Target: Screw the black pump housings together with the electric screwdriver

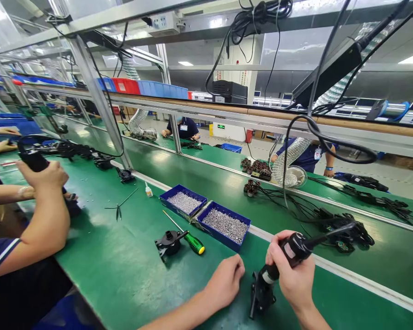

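My right hand (296, 275) is wrapped round a black electric screwdriver (291, 253), tilted with its cable end up to the right. The driver's lower end meets a small black plastic part (261, 295) on the green bench. My left hand (227, 280) rests closed on the bench just left of that part; whatever is inside its curled fingers is hidden. Beyond it stand two blue trays of small metal screws, the nearer tray (242, 245) and the farther tray (162, 198). A second black part (170, 243) lies beside a green-handled screwdriver (194, 242).
At left, a co-worker's arm and hand (46, 176) hold a black object. Pliers (119, 211) and a small bottle (148, 190) lie between us. Cabled parts (344, 227) are heaped at right. A black cable (292, 151) hangs from the metal frame overhead.
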`<action>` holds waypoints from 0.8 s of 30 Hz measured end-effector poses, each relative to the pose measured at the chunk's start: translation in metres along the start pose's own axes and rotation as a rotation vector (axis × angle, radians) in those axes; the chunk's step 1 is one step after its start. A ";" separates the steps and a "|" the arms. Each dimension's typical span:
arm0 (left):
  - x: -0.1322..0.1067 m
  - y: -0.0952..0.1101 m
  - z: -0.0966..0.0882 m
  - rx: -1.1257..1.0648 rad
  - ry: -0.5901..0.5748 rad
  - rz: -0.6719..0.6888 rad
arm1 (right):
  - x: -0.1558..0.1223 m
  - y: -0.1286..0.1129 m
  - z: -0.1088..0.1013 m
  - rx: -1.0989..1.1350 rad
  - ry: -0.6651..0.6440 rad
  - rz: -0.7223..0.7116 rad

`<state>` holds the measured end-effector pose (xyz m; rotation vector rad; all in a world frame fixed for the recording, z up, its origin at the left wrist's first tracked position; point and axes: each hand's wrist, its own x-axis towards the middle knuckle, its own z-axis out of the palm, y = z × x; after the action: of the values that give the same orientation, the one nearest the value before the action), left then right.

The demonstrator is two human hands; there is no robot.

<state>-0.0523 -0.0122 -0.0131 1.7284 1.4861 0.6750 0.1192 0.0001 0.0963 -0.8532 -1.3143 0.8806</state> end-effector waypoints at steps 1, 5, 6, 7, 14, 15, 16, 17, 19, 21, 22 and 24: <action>-0.004 0.006 0.006 -0.117 -0.050 -0.078 | 0.000 -0.002 -0.003 0.008 -0.013 0.008; -0.010 0.022 0.026 -0.462 -0.246 -0.478 | -0.002 0.000 -0.005 0.002 -0.067 0.020; -0.009 0.024 0.028 -0.538 -0.258 -0.538 | -0.003 0.002 -0.004 -0.003 -0.075 0.020; -0.008 0.025 0.029 -0.598 -0.261 -0.572 | -0.004 0.003 -0.003 -0.010 -0.083 0.019; -0.023 0.029 0.014 -0.853 -0.221 -0.634 | -0.007 0.001 0.000 -0.067 -0.104 -0.011; -0.026 0.029 0.012 -0.885 -0.195 -0.626 | -0.007 0.001 0.000 -0.078 -0.107 -0.008; -0.028 0.030 0.012 -0.908 -0.176 -0.613 | -0.008 0.002 0.001 -0.088 -0.109 -0.007; -0.030 0.030 0.013 -0.922 -0.167 -0.601 | -0.009 0.002 0.001 -0.095 -0.104 -0.006; -0.027 0.031 0.018 -0.948 -0.169 -0.603 | -0.010 0.004 0.001 -0.104 -0.097 -0.007; -0.020 0.031 0.024 -0.948 -0.177 -0.635 | -0.009 0.005 0.001 -0.103 -0.099 -0.008; -0.016 0.032 0.027 -0.927 -0.174 -0.660 | -0.009 0.005 0.000 -0.096 -0.101 -0.008; -0.008 0.032 0.030 -0.855 -0.159 -0.701 | -0.007 0.004 0.000 -0.064 -0.103 -0.007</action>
<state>-0.0114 -0.0279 -0.0041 0.5473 1.2846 0.6269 0.1191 -0.0046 0.0894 -0.8618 -1.4406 0.8904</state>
